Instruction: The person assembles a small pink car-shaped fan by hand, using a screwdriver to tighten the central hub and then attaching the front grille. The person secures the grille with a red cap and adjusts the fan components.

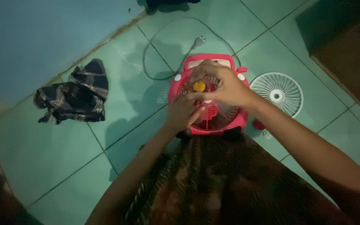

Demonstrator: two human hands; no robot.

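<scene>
The pink fan (207, 100) lies on the floor (63, 158), its white grille (276, 94) already off beside it. The right hand (219, 85) pinches the yellow hub cap (199, 86); the left hand (182, 112) grips the blades, not yet removed.

Both hands work over a pink plastic box fan (208, 100) lying face-up on green floor tiles (55, 158). The right hand (223, 85) pinches a small orange cap (199, 86); the left hand (182, 112) steadies the fan just below. A round white plastic grille (278, 93) lies right of them, a crumpled dark checked cloth (76, 93) well left.

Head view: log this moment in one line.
left hand: steadies pink fan | right hand: pinches yellow hub cap | white grille: on floor
</scene>
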